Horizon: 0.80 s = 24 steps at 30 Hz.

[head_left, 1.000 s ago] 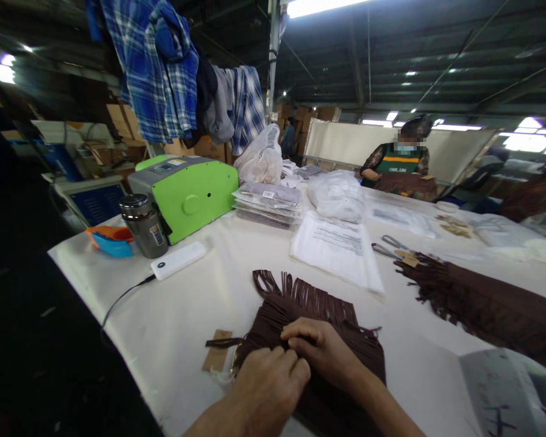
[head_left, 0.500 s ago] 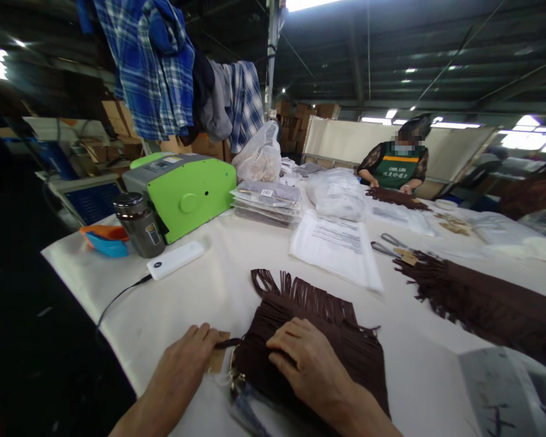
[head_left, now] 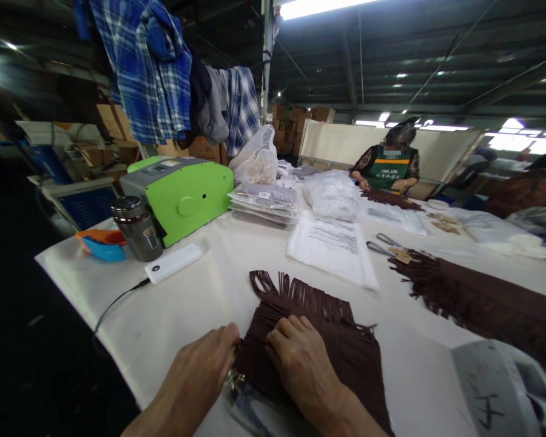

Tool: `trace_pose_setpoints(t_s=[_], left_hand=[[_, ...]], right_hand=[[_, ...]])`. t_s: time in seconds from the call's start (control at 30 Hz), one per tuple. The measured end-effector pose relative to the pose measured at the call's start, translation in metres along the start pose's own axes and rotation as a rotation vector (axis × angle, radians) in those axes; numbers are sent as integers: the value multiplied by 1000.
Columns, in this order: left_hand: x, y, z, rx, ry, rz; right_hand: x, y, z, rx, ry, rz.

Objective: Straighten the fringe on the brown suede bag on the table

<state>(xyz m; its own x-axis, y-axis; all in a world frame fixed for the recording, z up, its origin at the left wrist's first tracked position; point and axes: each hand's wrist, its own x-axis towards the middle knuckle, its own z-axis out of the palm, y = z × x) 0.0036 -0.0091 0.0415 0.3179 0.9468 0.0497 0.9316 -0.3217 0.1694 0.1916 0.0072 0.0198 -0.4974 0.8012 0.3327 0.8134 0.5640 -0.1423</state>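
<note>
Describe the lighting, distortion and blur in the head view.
Head view: the ceiling strip light glares white, the left side falls into near-black shadow, wide-angle distortion bows the table edge, and the left hand and right hand look slightly soft.

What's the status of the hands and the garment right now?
Left hand at the edge of the folded brown fringed garment, fingers curled. Right hand flat on top, pressing. White table around the garment; nothing in the way.

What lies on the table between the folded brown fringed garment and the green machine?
In the head view, only a white power bank with its black cable; otherwise bare tablecloth.
</note>
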Motion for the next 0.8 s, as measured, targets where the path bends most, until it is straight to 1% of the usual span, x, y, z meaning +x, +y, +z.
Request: trace_pose_setpoints(t_s=[0.1,0.2,0.23,0.3,0.33,0.4,0.47,0.5,0.53,0.57,0.63,0.7,0.73,0.77,0.8], left_hand=[[5,17,5,5,-65,79],[12,40,21,3,-160,182],[13,46,26,-4,-168,200],[11,51,32,-70,-140,249],[9,50,33,-145,-120,294],[2,36,28,-349,-59,352],[-3,13,22,-506,31,297],[-3,-1,20,-535,86,231],[0,-14,20,-539,134,187],[4,-26,22,-532,170,158],[18,-42,32,-522,178,128],[36,-44,43,-554,123,108],[46,-41,48,-583,85,100],[54,-36,53,-609,45,93],[61,-31,57,-625,11,88]], right_hand=[[-16,3,1,-22,32,-48],[-32,8,3,-16,18,-56],[-35,10,2,3,7,-48],[-42,15,-4,80,-20,-27],[-45,18,-9,130,-30,-26],[-54,27,-20,220,-39,-31],[-68,41,-31,261,-2,-12],[-77,50,-35,261,45,35],[-88,59,-37,251,103,115],[-99,69,-37,239,169,224],[-121,86,-32,236,270,509],[-139,96,-22,292,308,789],[-146,98,-16,338,310,895],[-151,98,-10,385,307,971],[-154,97,-5,428,291,1017]])
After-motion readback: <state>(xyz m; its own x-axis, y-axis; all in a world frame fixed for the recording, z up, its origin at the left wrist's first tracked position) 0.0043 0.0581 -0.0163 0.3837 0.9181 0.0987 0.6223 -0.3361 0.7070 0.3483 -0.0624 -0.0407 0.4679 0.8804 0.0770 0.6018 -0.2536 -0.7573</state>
